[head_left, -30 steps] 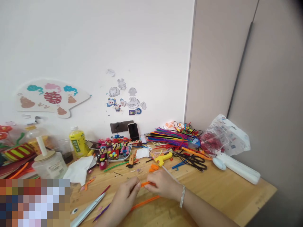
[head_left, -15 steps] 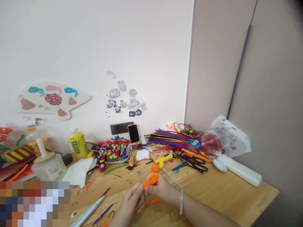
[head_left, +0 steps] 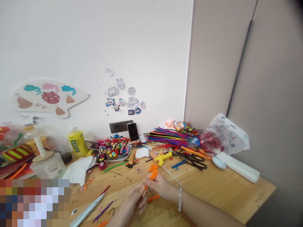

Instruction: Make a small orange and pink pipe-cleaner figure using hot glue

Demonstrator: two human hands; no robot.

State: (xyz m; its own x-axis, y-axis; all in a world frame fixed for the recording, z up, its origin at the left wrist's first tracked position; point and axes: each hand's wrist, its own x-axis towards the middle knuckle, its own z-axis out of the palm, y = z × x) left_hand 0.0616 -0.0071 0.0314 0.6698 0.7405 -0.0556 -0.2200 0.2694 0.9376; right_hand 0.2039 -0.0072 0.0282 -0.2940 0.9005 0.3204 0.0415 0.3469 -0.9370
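Observation:
Between my two hands is a bundle of orange pipe cleaners (head_left: 153, 175), bent into loops at its upper end. My left hand (head_left: 135, 196) pinches the bundle low down, its other fingers curled beneath. Higher up, my right hand (head_left: 162, 186) has its thumb pressed along the loops, with the fingers wrapped behind. Another looped orange piece (head_left: 155, 167) shows just past the bundle; whether it is joined to it I cannot tell. Under my hands an orange pipe cleaner (head_left: 153, 198) runs out, partly hidden.
A yellow glue gun (head_left: 163, 158) lies just beyond my hands, near black-handled scissors (head_left: 196, 162). Silver blades (head_left: 88, 209) lie at the lower left. Colourful figures (head_left: 115, 149), a phone (head_left: 133, 131), a pile of pipe cleaners (head_left: 168, 137) and a yellow bottle (head_left: 77, 142) stand toward the wall.
My right thumb and fingers have shifted over the orange loops, which now look narrower and more pressed together. My left hand keeps its pinch. The view has moved slightly.

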